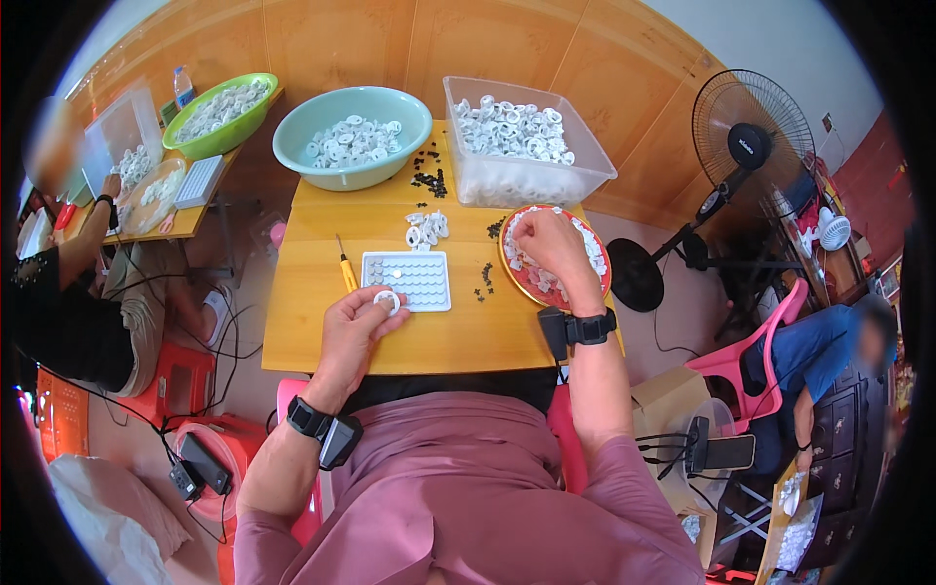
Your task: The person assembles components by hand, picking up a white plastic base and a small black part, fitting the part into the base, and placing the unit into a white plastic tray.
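White ring (387,301) sat pinched in our left hand (353,327) beside the white tray (407,280) on the bench (312,292), ready for fitting; our right hand (548,244) closed over rings in the red plate (518,280).

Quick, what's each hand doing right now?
Left hand: closed on a small white ring, beside the white tray.
Right hand: curled shut over the red plate; contents cannot be told.

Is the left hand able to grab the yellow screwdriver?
Probably yes. The screwdriver lies on the table right by the left hand, with nothing between them. But that hand already pinches a white ring, so its fingers are busy.
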`<act>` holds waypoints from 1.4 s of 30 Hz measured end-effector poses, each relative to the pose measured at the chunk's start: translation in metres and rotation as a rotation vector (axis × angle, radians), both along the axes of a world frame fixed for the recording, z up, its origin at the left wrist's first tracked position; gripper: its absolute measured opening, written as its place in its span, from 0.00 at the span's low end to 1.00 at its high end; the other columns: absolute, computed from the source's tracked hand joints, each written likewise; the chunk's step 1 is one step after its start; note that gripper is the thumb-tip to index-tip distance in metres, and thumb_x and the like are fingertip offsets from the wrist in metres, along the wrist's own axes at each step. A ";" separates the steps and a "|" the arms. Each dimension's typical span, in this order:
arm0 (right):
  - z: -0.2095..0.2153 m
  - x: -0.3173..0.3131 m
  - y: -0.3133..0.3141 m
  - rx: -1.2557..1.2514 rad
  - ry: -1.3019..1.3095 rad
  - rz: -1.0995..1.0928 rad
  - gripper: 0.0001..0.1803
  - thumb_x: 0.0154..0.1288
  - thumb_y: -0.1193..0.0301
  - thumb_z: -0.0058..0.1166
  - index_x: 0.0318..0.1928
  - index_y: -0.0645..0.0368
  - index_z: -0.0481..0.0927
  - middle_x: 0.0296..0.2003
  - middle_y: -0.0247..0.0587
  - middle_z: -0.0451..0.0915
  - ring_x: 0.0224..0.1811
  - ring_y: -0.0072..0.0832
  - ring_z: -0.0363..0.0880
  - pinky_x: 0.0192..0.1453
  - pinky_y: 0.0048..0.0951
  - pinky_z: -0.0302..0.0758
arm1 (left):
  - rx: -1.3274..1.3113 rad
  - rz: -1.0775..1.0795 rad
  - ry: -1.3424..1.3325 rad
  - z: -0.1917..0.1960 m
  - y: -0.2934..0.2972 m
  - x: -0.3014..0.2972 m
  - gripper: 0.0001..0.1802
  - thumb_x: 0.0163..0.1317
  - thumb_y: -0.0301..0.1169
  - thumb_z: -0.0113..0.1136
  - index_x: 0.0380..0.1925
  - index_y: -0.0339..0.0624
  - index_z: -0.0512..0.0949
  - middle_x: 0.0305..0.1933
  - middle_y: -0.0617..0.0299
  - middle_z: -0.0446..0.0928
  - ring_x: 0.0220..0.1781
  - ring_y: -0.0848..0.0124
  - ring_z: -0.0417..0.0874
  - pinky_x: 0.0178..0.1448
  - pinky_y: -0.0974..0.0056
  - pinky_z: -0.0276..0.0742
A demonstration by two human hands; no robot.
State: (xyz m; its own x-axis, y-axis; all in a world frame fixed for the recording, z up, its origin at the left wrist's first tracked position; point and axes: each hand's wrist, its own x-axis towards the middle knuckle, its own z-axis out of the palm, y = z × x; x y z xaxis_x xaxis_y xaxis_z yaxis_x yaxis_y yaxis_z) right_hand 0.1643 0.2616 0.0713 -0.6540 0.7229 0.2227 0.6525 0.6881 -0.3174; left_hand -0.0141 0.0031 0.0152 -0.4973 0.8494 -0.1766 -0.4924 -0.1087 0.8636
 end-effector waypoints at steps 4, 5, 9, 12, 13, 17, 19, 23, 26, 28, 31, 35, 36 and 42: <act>-0.001 0.003 -0.001 -0.248 -0.203 -0.065 0.05 0.52 0.72 0.59 0.29 0.54 0.86 0.25 0.46 0.86 0.33 0.41 0.87 0.41 0.39 0.79 | 0.078 -0.019 -0.116 -0.007 -0.003 -0.003 0.14 0.73 0.24 0.51 0.53 0.27 0.75 0.53 0.45 0.81 0.53 0.61 0.85 0.62 0.64 0.82; 0.000 0.001 -0.002 -0.284 -0.265 -0.086 0.05 0.50 0.72 0.60 0.29 0.53 0.86 0.26 0.46 0.86 0.33 0.41 0.87 0.41 0.39 0.79 | 0.120 -0.029 -0.176 -0.007 -0.002 -0.004 0.15 0.74 0.25 0.50 0.55 0.26 0.74 0.54 0.44 0.80 0.55 0.58 0.85 0.64 0.62 0.82; -0.016 -0.003 -0.001 -0.108 -0.257 -0.082 0.05 0.47 0.74 0.59 0.28 0.56 0.84 0.28 0.48 0.86 0.36 0.43 0.87 0.44 0.45 0.79 | 0.114 -0.020 -0.232 -0.001 -0.004 -0.007 0.16 0.75 0.25 0.47 0.57 0.24 0.72 0.56 0.43 0.79 0.57 0.56 0.84 0.66 0.60 0.80; -0.014 -0.004 -0.004 -0.134 -0.242 -0.079 0.04 0.49 0.75 0.56 0.27 0.58 0.83 0.28 0.51 0.85 0.36 0.45 0.86 0.44 0.46 0.79 | 0.128 0.002 -0.281 0.000 -0.007 -0.010 0.18 0.75 0.25 0.47 0.59 0.23 0.71 0.58 0.42 0.78 0.59 0.56 0.83 0.67 0.61 0.79; -0.015 -0.005 -0.003 -0.135 -0.243 -0.067 0.04 0.49 0.75 0.56 0.27 0.58 0.83 0.28 0.51 0.85 0.36 0.45 0.86 0.44 0.46 0.79 | 0.137 -0.015 -0.296 -0.003 -0.007 -0.012 0.19 0.76 0.26 0.47 0.60 0.23 0.70 0.58 0.42 0.78 0.60 0.56 0.82 0.68 0.61 0.79; -0.024 0.000 0.006 -0.183 -0.228 -0.029 0.01 0.52 0.75 0.59 0.26 0.57 0.81 0.22 0.46 0.83 0.26 0.40 0.84 0.34 0.39 0.76 | 0.171 -0.063 -0.341 -0.009 -0.006 -0.013 0.20 0.77 0.27 0.46 0.64 0.24 0.67 0.60 0.42 0.77 0.61 0.56 0.82 0.67 0.62 0.79; -0.023 -0.002 0.005 -0.214 -0.162 -0.046 0.05 0.51 0.76 0.52 0.27 0.60 0.82 0.25 0.54 0.83 0.33 0.47 0.86 0.40 0.45 0.80 | 0.163 -0.042 -0.333 -0.007 -0.008 -0.013 0.21 0.77 0.27 0.45 0.64 0.25 0.66 0.60 0.42 0.76 0.61 0.57 0.82 0.67 0.61 0.79; -0.009 -0.001 -0.002 -0.256 -0.292 -0.109 0.06 0.51 0.75 0.57 0.29 0.59 0.85 0.29 0.53 0.85 0.35 0.47 0.87 0.43 0.43 0.80 | 0.173 -0.052 -0.360 -0.003 -0.008 -0.011 0.20 0.77 0.27 0.46 0.63 0.25 0.68 0.60 0.42 0.77 0.61 0.58 0.82 0.68 0.62 0.79; -0.015 0.000 0.003 -0.256 -0.269 -0.086 0.06 0.52 0.73 0.58 0.30 0.60 0.86 0.27 0.53 0.85 0.33 0.46 0.87 0.43 0.42 0.81 | 0.189 -0.074 -0.367 -0.002 -0.008 -0.010 0.20 0.77 0.27 0.45 0.63 0.24 0.67 0.60 0.41 0.76 0.62 0.57 0.81 0.69 0.61 0.78; -0.017 0.002 0.004 -0.265 -0.246 -0.085 0.06 0.54 0.72 0.58 0.29 0.61 0.85 0.26 0.52 0.85 0.30 0.44 0.87 0.41 0.41 0.81 | 0.197 -0.077 -0.372 -0.004 -0.008 -0.011 0.20 0.77 0.27 0.45 0.64 0.24 0.67 0.60 0.41 0.76 0.62 0.57 0.81 0.70 0.61 0.78; -0.013 0.001 0.003 -0.344 -0.253 -0.096 0.06 0.55 0.73 0.59 0.29 0.62 0.85 0.25 0.53 0.85 0.28 0.44 0.86 0.39 0.40 0.81 | 0.205 -0.082 -0.379 -0.006 -0.008 -0.012 0.20 0.77 0.26 0.45 0.64 0.25 0.66 0.61 0.40 0.76 0.62 0.56 0.80 0.70 0.60 0.77; -0.006 0.002 0.004 -0.475 -0.133 -0.113 0.05 0.55 0.74 0.59 0.30 0.64 0.84 0.24 0.51 0.84 0.25 0.39 0.85 0.34 0.36 0.79 | 0.206 -0.076 -0.386 -0.005 -0.008 -0.012 0.20 0.77 0.26 0.46 0.63 0.25 0.67 0.61 0.40 0.76 0.63 0.56 0.80 0.70 0.60 0.78; -0.010 0.004 0.009 -0.317 -0.003 -0.034 0.05 0.56 0.75 0.59 0.31 0.64 0.83 0.23 0.48 0.84 0.24 0.35 0.84 0.31 0.33 0.78 | 0.206 -0.078 -0.386 -0.004 -0.007 -0.011 0.20 0.77 0.26 0.46 0.63 0.25 0.67 0.61 0.40 0.76 0.63 0.56 0.80 0.70 0.60 0.78; 0.010 -0.016 -0.018 -0.664 0.360 0.088 0.05 0.62 0.75 0.61 0.34 0.65 0.82 0.24 0.37 0.83 0.24 0.20 0.82 0.29 0.22 0.75 | 0.190 -0.078 -0.406 -0.002 -0.008 -0.009 0.19 0.77 0.26 0.46 0.62 0.25 0.69 0.60 0.42 0.76 0.62 0.56 0.81 0.69 0.60 0.78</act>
State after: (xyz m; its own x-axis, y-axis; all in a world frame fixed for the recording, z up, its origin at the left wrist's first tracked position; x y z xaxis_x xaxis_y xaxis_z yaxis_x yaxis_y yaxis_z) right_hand 0.1481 0.2433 0.0816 -0.6844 0.7284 -0.0300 0.3819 0.3232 -0.8658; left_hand -0.0236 -0.0046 0.0133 -0.3537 0.9176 -0.1814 -0.7998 -0.1961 0.5673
